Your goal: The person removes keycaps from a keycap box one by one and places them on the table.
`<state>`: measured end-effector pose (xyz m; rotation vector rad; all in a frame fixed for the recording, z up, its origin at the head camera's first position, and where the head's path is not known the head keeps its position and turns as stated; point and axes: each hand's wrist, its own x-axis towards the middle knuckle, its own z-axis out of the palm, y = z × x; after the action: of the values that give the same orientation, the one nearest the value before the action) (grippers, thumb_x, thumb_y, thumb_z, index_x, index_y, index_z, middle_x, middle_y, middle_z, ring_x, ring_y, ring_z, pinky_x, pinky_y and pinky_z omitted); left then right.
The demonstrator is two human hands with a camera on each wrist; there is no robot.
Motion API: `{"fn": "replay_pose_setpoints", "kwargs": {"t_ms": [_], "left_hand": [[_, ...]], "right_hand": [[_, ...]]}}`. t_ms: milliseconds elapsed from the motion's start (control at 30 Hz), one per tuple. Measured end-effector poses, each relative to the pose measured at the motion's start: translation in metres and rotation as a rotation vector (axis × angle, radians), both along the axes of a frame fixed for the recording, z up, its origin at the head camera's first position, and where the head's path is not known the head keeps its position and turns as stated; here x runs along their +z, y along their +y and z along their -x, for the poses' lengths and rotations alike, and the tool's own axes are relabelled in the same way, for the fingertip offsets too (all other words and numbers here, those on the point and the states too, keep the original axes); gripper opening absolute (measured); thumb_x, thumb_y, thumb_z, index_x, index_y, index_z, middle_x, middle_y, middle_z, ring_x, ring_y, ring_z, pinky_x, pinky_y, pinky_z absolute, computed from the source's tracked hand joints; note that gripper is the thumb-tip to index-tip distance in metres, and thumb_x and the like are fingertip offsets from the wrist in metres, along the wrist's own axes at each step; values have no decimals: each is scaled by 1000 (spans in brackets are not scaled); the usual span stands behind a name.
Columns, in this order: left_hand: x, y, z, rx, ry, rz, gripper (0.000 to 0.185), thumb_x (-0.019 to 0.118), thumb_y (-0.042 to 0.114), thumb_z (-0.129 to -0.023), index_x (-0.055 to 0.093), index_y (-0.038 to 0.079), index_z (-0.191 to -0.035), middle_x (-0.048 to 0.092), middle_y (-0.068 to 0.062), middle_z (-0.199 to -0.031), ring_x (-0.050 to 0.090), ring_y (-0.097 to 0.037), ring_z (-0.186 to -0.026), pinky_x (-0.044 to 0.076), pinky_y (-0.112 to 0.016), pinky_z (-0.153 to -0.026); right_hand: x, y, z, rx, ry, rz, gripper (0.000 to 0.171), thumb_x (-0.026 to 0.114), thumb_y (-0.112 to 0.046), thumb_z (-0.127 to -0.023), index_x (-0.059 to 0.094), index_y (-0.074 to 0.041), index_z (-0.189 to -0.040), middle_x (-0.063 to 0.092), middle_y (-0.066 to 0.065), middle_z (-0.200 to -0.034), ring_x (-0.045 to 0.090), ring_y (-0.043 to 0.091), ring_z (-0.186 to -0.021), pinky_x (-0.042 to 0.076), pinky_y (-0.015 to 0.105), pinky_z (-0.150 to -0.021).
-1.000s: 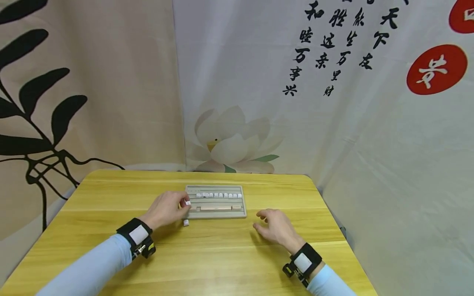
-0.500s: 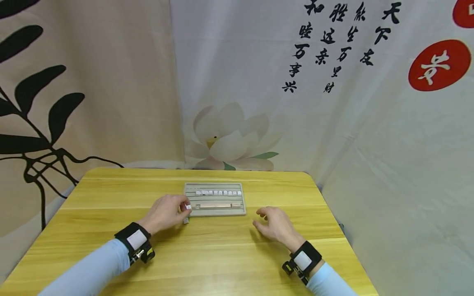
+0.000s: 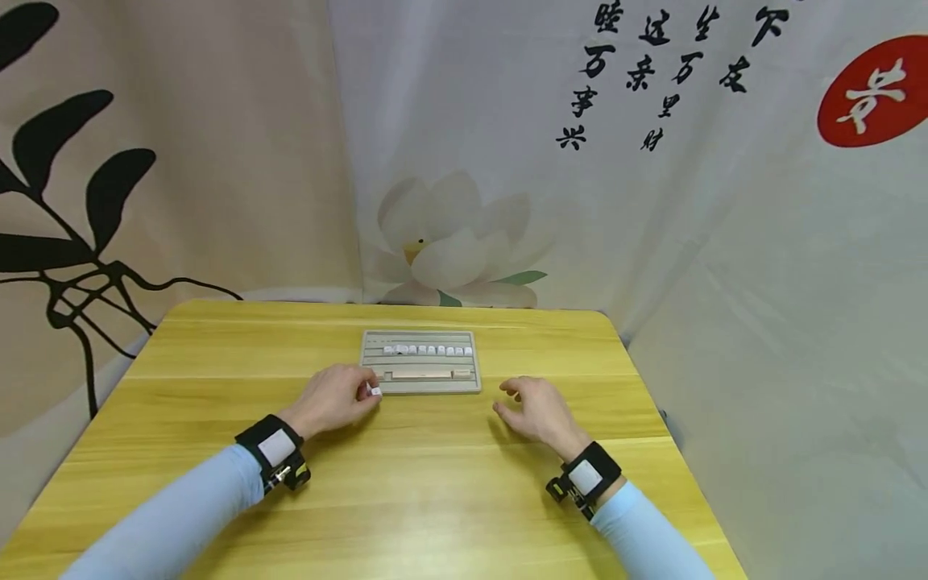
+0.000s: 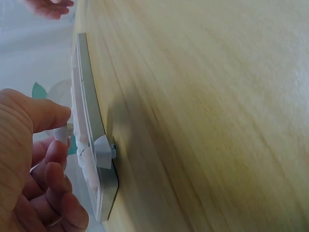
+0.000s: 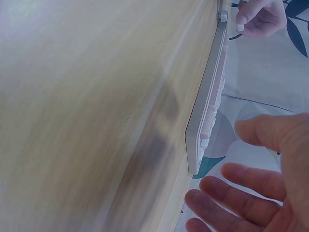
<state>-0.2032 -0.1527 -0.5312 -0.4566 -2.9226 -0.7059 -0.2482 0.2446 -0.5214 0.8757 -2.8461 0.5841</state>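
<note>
Between thumb and index finger my left hand point(image 3: 336, 400) pinches a white keycap point(image 3: 376, 391), its underside stem showing in the left wrist view. It is at the front left corner of a grey keyboard point(image 3: 428, 387). Another loose keycap point(image 4: 103, 152) lies on the table against the keyboard's front edge; in the head view the left hand hides it. On the keyboard stand a row of white keycaps point(image 3: 431, 350) and a long pale space bar point(image 3: 420, 374). My right hand point(image 3: 538, 412) hovers to the right of the keyboard, fingers relaxed and holding nothing.
A yellow wood-grain table point(image 3: 449, 483) carries the keyboard near its far edge. Behind it hangs a pale cloth point(image 3: 464, 97) printed with a lotus, leaves and black characters. Both wrists wear black camera straps.
My left hand has shifted from the keyboard's left side toward its front corner with the keycap, covering the loose one. The head view has tilted down. The right hand stays about where it was.
</note>
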Motion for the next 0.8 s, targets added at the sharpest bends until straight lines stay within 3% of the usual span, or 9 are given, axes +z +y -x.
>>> {"fn": "replay_pose_setpoints", "kwargs": {"t_ms": [333, 800], "left_hand": [[-7, 5, 0, -47, 5, 37, 8, 83, 24, -98, 81, 16, -98, 65, 11, -73, 55, -4, -66, 45, -26, -61], [-12, 0, 6, -39, -43, 84, 9, 85, 26, -98, 83, 18, -98, 64, 10, -73, 55, -7, -67, 42, -28, -63]], "right_hand": [[1, -3, 2, 10, -34, 10, 38, 83, -31, -99, 81, -3, -124, 85, 17, -119, 83, 31, -99, 68, 45, -84], [1, -1, 2, -5, -41, -3, 38, 81, -33, -100, 81, -5, -126, 86, 15, -114, 82, 31, -99, 67, 46, -85]]}}
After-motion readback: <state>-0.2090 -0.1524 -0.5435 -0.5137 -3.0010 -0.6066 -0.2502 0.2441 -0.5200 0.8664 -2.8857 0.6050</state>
